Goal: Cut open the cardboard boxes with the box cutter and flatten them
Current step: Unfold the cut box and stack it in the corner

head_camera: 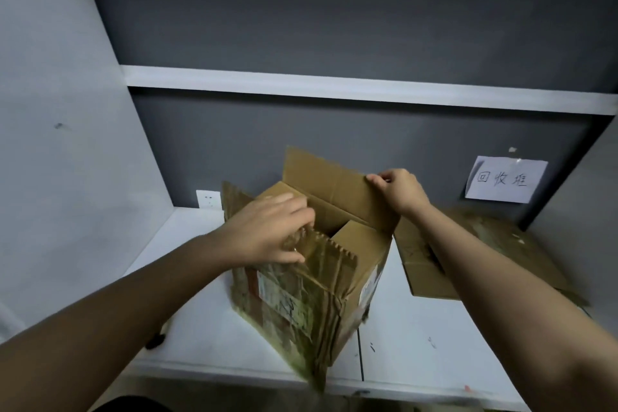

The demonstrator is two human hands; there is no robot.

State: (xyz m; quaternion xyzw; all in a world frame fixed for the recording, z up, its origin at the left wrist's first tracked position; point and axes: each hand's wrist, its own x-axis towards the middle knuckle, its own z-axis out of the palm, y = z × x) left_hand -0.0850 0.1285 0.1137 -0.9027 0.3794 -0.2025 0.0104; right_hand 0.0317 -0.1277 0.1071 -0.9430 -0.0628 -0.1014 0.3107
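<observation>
White laminate formed the table (418,354), which carried every item in view. The cardboard box (311,281) stood upright near the table's centre, one vertical corner turned toward the camera and its mouth facing up; its long axis ran vertically. The far flap (331,187) stood raised, leaning slightly back toward the dark wall (334,10). A flattened cardboard sheet (468,254) lay flat on the table just right of the box, partly behind the right forearm.

The left hand (267,231) rested on the near-left top edge of the box, fingers curled over a crumpled flap; the exact contact was blurred, so it probably gripped that flap. The box body sat below and to the right of this hand.

The right hand (399,191) pinched the upper right corner of the far flap, fingers closed on its edge.

A paper sign (505,179) with handwritten characters was fixed to the wall at right. A white socket (209,199) sat on the wall behind the box.
</observation>
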